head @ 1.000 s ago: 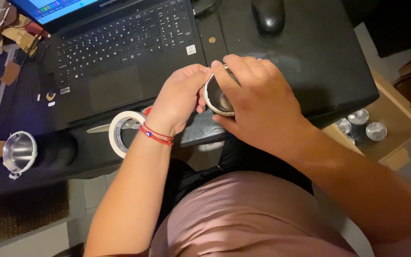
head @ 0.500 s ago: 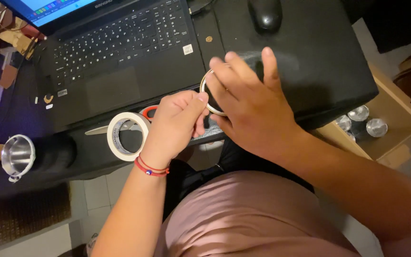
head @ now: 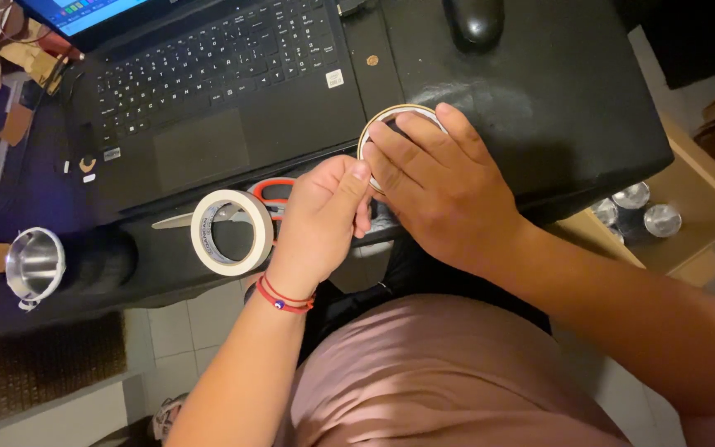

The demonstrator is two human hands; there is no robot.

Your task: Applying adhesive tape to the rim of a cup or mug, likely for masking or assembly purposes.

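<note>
You pressed your right hand [head: 448, 186] flat, pinning the round tin [head: 391, 116] to the tabletop [head: 573, 108] | left hand [head: 324, 211] pinched its near rim, steadying it | tape roll [head: 229, 232] beside the left hand.

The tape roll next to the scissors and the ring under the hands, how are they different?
The tape roll is cream, wide-banded, and lies untouched on the desk; the ring is thin-edged and paler. The right hand presses on the ring while the left hand pinches at its edge. Both are round with open middles.
</note>
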